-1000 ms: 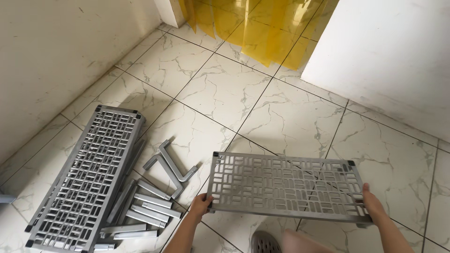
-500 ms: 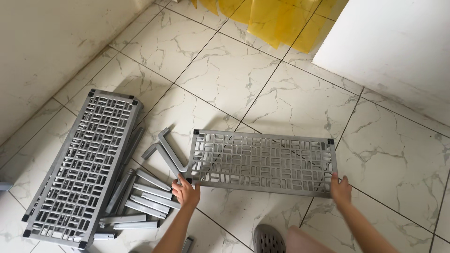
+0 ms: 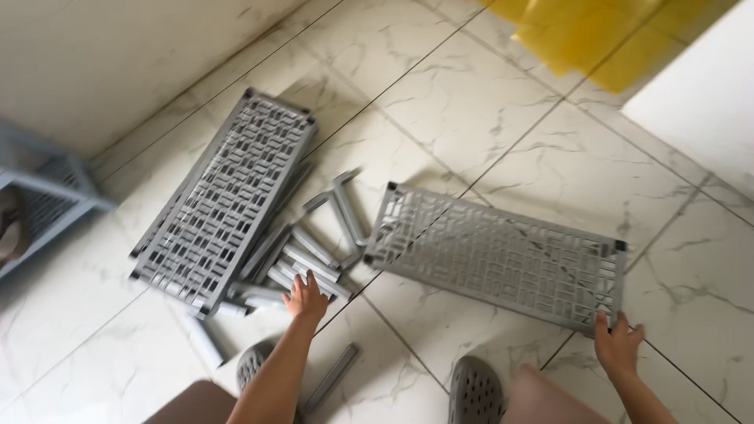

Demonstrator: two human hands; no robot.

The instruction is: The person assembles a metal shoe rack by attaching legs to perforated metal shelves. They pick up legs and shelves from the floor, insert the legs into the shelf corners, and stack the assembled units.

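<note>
So right hand (image 3: 618, 345) grips the near corner of a grey lattice shelf panel (image 3: 495, 255), which lies almost flat on the marble tile floor (image 3: 471, 102). Left hand (image 3: 305, 297) is spread open over a pile of short grey posts (image 3: 310, 255), fingers touching them. More panels are stacked (image 3: 224, 196) just left of the pile. Yellow sheet (image 3: 589, 31) sits top right, a pale blue rack (image 3: 43, 196) far left.

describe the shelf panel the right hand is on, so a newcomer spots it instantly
On the white marble-look tiled floor, right of the heap of grey plastic tubes, lies a grey perforated plastic shelf panel. The right hand touches its near corner. Unlike the stacked grey panels by the wall, it lies alone.
</note>
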